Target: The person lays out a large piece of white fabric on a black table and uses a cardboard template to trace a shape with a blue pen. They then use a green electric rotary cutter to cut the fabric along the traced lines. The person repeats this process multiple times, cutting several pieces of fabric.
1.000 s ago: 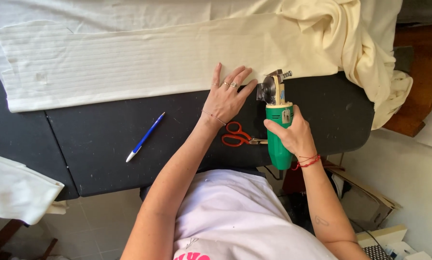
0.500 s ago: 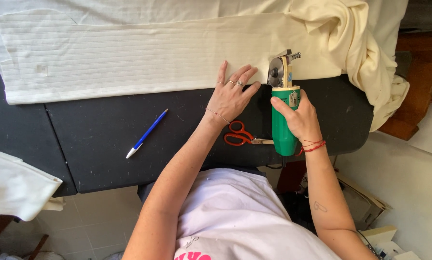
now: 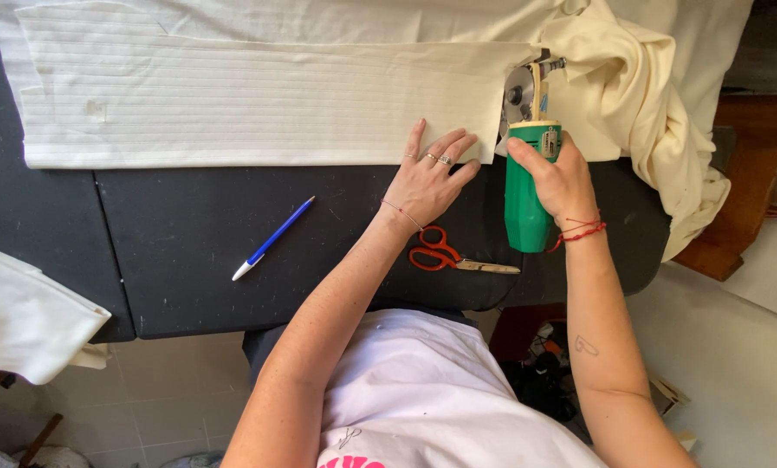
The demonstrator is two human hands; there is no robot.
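A green hand-held rotary fabric cutter [image 3: 527, 165] stands on the black table [image 3: 189, 251], its round blade in the edge of a flat stack of white ribbed fabric [image 3: 259, 104]. My right hand [image 3: 557, 178] is wrapped around the cutter's green body. My left hand [image 3: 427, 178] lies flat with fingers spread on the fabric's near edge, just left of the blade, and holds nothing.
Red-handled scissors [image 3: 453, 257] lie on the table below my left hand. A blue pen [image 3: 274, 237] rests further left. Bunched cream cloth [image 3: 648, 104] hangs over the table's right end. A white folded piece [image 3: 25, 316] sits at the lower left.
The cutter has moved forward, away from me, into the fabric with my right hand on it. My left hand has stayed pressed flat beside it.
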